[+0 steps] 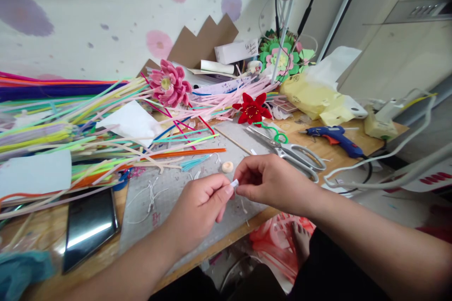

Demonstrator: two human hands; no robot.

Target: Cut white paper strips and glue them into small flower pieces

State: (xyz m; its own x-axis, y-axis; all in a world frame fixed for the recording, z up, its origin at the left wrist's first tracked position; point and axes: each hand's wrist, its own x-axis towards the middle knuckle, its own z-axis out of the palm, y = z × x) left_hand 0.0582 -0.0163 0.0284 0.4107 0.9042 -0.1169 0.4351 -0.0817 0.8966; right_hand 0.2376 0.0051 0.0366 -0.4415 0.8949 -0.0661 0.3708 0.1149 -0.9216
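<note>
Between both sets of fingertips is a small white piece (235, 183), too small to name for certain. My left hand (203, 204) pinches it between thumb and forefinger. My right hand (263, 181) is closed at the piece's other end, its fingertips pressed together. Just beyond them a small cream-coloured roll (227, 167) lies on the grey cutting mat (141, 235). Scissors (300, 155) with silver handles lie past my right hand, a curled green pipe cleaner (278, 136) beside their blades. A red pipe-cleaner flower (253, 109) sits behind them.
Many coloured pipe cleaners (88, 131) spread across the left and back. A blue glue gun (337, 138) with a cable lies at the right. A dark phone-like slab (91, 223) rests at the left front. A pink flower (169, 83) and white cables (388, 169) are further out.
</note>
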